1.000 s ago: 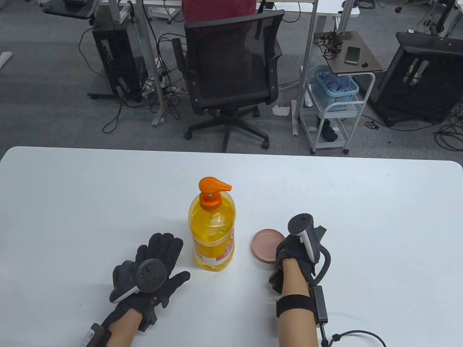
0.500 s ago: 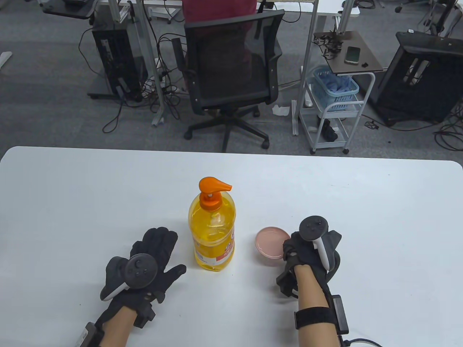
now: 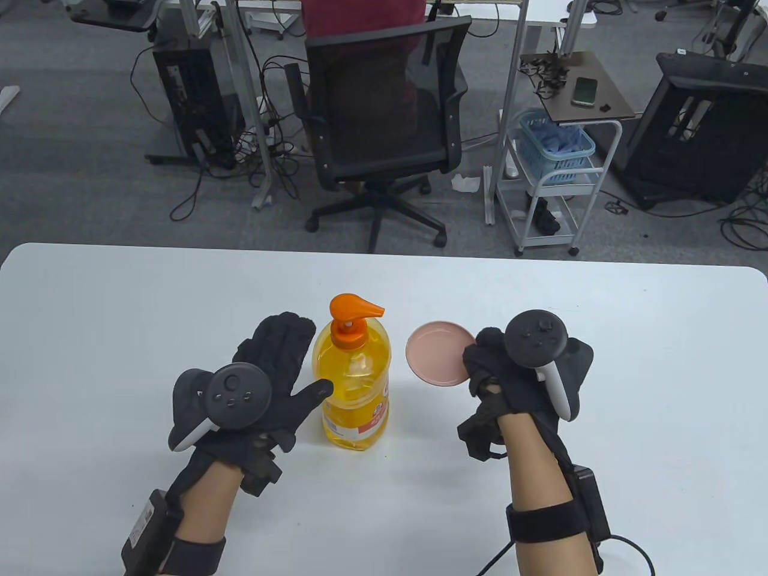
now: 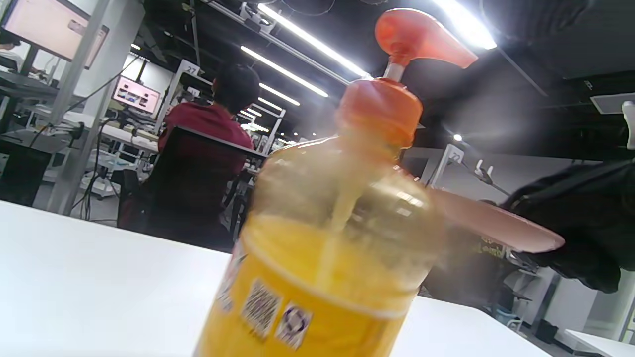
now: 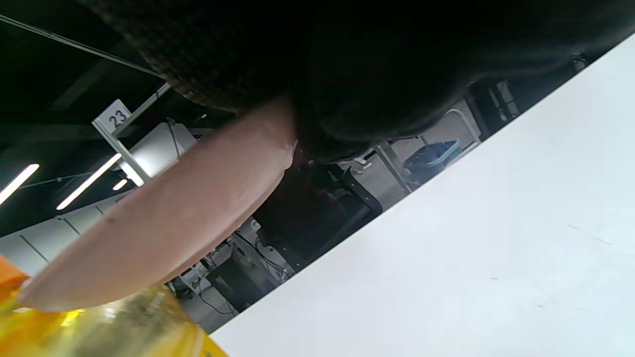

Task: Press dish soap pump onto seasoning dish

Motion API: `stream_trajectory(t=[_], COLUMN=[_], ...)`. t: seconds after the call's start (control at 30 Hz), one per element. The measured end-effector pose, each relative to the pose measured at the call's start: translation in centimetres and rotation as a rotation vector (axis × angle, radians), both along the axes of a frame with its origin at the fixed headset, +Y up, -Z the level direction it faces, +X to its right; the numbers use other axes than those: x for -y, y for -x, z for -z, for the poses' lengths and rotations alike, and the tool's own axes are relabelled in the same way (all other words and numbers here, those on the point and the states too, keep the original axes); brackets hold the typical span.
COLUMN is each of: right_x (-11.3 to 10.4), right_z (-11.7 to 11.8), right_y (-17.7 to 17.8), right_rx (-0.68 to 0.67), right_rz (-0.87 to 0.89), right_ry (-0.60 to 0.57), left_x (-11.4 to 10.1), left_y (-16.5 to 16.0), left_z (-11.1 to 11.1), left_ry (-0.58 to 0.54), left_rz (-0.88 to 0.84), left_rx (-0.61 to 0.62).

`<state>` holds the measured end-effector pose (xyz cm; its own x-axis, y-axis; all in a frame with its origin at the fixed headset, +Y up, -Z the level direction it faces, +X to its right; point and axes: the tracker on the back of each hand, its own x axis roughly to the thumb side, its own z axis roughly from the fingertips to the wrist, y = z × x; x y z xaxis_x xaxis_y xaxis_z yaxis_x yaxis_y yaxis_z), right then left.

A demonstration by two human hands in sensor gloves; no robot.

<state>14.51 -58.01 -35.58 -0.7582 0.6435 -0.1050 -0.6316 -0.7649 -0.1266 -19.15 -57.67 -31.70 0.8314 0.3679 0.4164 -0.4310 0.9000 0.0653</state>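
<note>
1. The right hand [image 3: 516,384] holds a small pink dish [image 3: 436,361] by its right rim, fingers [image 3: 480,354] closed over the edge; in the right wrist view the dark glove [image 5: 347,74] clamps the rim of the dish [image 5: 163,213] from above.
2. The dish is lifted off the bench [image 3: 600,336] and tilted. The left wrist view shows it [image 4: 496,223] in the air, level with the bottle's shoulder and below the pump spout.
3. The dish sits just beside the right side of the soap bottle [image 3: 353,384]. Whether the two touch cannot be told.
4. The left hand [image 3: 264,384] is spread flat, fingers [image 3: 282,342] extended along the left side of the bottle and the thumb reaching toward its front (contact with the bottle is not clear). It grips nothing.
5. The bottle stands upright near the middle of the bench, somewhat nearer the near edge. It is clear plastic, part filled with yellow liquid [image 4: 317,292], with a label low on its body.
6. The orange pump [image 3: 354,308] is raised, its spout pointing right toward the dish; no hand is on it. The left wrist view confirms the pump [image 4: 416,34] stands up on its stem.
7. Beyond the far edge of the bench stand an office chair [image 3: 384,120] and a white cart [image 3: 558,180] carrying a blue basket [image 3: 555,147].
</note>
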Motion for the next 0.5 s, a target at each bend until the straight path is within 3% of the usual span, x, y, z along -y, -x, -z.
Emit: stream_trajectory(t=[0.17, 0.3, 0.5], right_x=[-2.3, -3.2, -3.9], right_z=[0.1, 0.6, 1.1], right_y=[2.2, 3.5, 4.8], right_rx=[-0.034, -0.051, -0.062], right_rz=[-0.009, -0.010, -0.012], right_ry=[-0.037, -0.052, -0.076], left_x=[-1.6, -2.0, -2.7], left_y=[-2.1, -3.1, -5.1], left_z=[1.5, 2.5, 3.5], left_ry=[0.011, 0.061, 0.113], left_rz=[-0.002, -0.102, 0.003], left_rx=[0.010, 0.016, 0.080])
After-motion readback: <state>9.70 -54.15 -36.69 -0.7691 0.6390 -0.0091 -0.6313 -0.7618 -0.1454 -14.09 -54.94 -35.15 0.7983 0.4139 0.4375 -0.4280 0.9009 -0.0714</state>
